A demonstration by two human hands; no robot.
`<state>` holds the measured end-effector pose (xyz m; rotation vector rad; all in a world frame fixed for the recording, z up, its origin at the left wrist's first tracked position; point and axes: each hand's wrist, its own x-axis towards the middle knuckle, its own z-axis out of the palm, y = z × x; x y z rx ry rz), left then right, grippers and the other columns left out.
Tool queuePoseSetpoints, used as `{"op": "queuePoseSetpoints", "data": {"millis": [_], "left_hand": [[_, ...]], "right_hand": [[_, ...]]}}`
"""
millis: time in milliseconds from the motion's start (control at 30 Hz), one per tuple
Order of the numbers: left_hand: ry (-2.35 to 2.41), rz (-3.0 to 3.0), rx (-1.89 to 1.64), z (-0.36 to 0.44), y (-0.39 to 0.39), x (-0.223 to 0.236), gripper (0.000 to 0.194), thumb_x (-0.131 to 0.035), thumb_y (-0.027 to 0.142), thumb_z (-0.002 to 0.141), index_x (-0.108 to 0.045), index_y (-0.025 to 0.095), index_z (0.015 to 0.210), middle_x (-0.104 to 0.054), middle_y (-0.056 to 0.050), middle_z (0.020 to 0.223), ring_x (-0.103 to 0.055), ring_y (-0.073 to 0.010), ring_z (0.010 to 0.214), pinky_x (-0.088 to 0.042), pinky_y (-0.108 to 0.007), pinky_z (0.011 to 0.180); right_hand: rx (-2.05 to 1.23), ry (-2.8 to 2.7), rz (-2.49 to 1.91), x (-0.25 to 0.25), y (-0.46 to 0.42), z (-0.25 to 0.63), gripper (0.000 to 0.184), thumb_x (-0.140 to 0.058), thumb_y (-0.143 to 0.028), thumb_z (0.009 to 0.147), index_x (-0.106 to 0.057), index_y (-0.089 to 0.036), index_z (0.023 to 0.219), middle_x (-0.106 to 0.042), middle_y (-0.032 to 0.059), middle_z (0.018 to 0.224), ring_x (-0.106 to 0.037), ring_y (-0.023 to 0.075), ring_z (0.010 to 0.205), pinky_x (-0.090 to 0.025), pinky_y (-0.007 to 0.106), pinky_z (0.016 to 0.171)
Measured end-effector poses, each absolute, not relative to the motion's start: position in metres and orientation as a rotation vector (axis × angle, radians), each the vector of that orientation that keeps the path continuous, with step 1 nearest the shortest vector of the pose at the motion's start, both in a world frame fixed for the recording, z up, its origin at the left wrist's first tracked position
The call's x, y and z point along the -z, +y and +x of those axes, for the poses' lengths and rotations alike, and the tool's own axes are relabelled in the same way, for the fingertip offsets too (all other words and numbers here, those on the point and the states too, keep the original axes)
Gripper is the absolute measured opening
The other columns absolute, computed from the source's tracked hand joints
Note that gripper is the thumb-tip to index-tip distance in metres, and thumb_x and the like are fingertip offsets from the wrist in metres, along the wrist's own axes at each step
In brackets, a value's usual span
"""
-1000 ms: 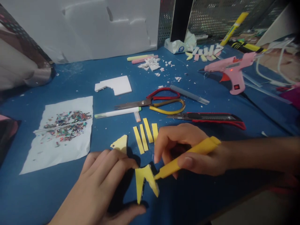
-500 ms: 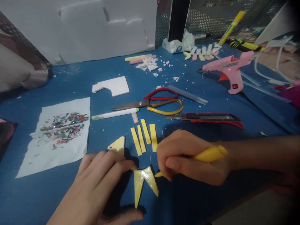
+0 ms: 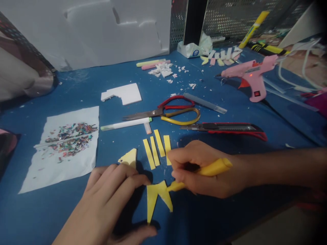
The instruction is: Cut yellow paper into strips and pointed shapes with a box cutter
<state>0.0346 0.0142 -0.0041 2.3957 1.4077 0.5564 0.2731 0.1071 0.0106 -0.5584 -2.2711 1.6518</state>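
A: What's holding things out there?

B: From my station I see a crumpled white packet point(image 3: 187, 50) at the foot of a dark post point(image 3: 196, 20); I can't tell its contents. A wrinkled paper sheet point(image 3: 84, 165), ragged along one side, bears shiny multicoloured flakes point(image 3: 74, 144)

A: And your grips?

B: My right grip point(image 3: 204, 173) is clamped on a yellow marker point(image 3: 216, 166), its nib touching the right edge of a forked yellow piece point(image 3: 153, 192). My left grip point(image 3: 109, 194) braces that piece lengthwise, forefinger at its upper corner, thumb at its lower point. It lies on the blue bench point(image 3: 76, 88) between both grips

A: Materials, shapes?

B: Four narrow yellow strips point(image 3: 149, 153) lie just beyond it, slanted, and a yellow fan-shaped piece point(image 3: 130, 156) is partly hidden by my left grip. Farther back I have a notched white foam-board offcut point(image 3: 127, 93) with one rough edge, crumbly white scraps point(image 3: 163, 70), metal scissors point(image 3: 155, 112) with red and mustard loops, and a pink plastic glue gun point(image 3: 255, 76), its red light lit
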Motion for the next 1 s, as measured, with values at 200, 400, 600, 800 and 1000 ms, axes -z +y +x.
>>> {"op": "queuePoseSetpoints", "data": {"millis": [200, 400, 600, 800, 1000], "left_hand": [[1.414, 2.369, -0.563, 0.0344, 0.014, 0.0045, 0.047, -0.068, 0.063, 0.073, -0.056, 0.031, 0.106, -0.058, -0.001, 0.098, -0.053, -0.0229, 0.088, -0.037, -0.035, 0.075], [1.414, 2.363, -0.545, 0.0347, 0.0137, 0.0046, 0.048, -0.067, 0.063, 0.073, -0.056, 0.03, 0.106, -0.057, -0.002, 0.097, -0.053, -0.0231, 0.087, -0.037, -0.036, 0.073], [1.414, 2.365, -0.535, 0.0347, 0.0141, 0.0044, 0.049, -0.067, 0.063, 0.073, -0.055, 0.03, 0.107, -0.059, -0.002, 0.098, -0.053, -0.0247, 0.088, -0.036, -0.037, 0.074], [1.422, 2.372, -0.539, 0.0355, 0.0134, 0.004, 0.046, -0.064, 0.063, 0.076, -0.055, 0.03, 0.106, -0.058, -0.002, 0.098, -0.053, -0.0233, 0.088, -0.036, -0.037, 0.075], [1.419, 2.353, -0.542, 0.0358, 0.0138, 0.004, 0.047, -0.067, 0.062, 0.074, -0.055, 0.031, 0.107, -0.057, -0.002, 0.098, -0.051, -0.0239, 0.089, -0.036, -0.037, 0.074]], "right_hand": [[-1.701, -2.228, -0.584, -0.0087, 0.1076, 0.273, 0.023, -0.049, -0.023, 0.091, -0.038, -0.017, 0.072, -0.041, -0.0069, 0.057, -0.037, 0.0042, 0.05, -0.03, 0.015, 0.046], [-1.729, -2.228, -0.547, -0.0075, 0.1072, 0.2727, 0.027, -0.049, -0.025, 0.092, -0.036, -0.017, 0.07, -0.039, -0.0076, 0.054, -0.037, 0.0035, 0.048, -0.029, 0.015, 0.045], [-1.772, -2.21, -0.494, -0.0064, 0.1077, 0.2723, 0.028, -0.053, -0.023, 0.09, -0.037, -0.016, 0.068, -0.041, -0.0076, 0.055, -0.037, 0.0023, 0.048, -0.029, 0.012, 0.045], [-1.818, -2.176, -0.489, -0.0053, 0.1078, 0.2726, 0.026, -0.058, -0.018, 0.086, -0.039, -0.015, 0.068, -0.045, -0.0075, 0.055, -0.039, 0.0016, 0.048, -0.03, 0.011, 0.045], [-1.831, -2.173, -0.524, -0.0047, 0.1085, 0.2726, 0.021, -0.06, -0.021, 0.086, -0.045, -0.015, 0.073, -0.051, -0.0063, 0.058, -0.044, 0.0024, 0.05, -0.033, 0.011, 0.046]]}}
